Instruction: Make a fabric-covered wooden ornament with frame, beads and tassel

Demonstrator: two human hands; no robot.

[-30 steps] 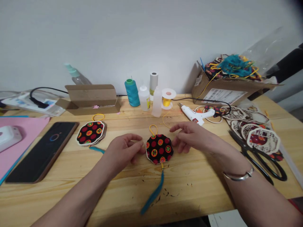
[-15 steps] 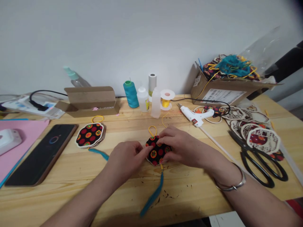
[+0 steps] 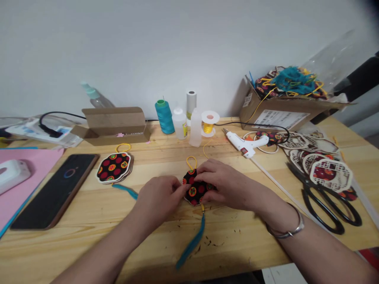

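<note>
Left hand (image 3: pixel 160 197): thumb laid on the left edge of the pendant (image 3: pixel 194 192), fingers curled; whether they grip its underside cannot be told. Right hand (image 3: pixel 227 183): fingers and thumb bent over the pendant's right part, touching it; a firm grip cannot be confirmed. Bangle (image 3: pixel 288 233) on the right wrist.

The pendant lies flat on the table (image 3: pixel 148 248) between both hands, yellow loop (image 3: pixel 192 162) pointing to the wall, teal tassel (image 3: pixel 192 243) toward the person.

Left of the hands: a stack (image 3: pixel 113 169) of similar pieces, then a phone (image 3: pixel 55 191), screen up. Beyond the pendant: teal thread (image 3: pixel 165 118), two bottles (image 3: pixel 195 129) and a reel (image 3: pixel 209 128) of yellow cord. Right: glue gun (image 3: pixel 247 144), scissors (image 3: pixel 308 184) beside pale frames (image 3: pixel 345 176), and a filled box (image 3: pixel 278 117) behind.
</note>
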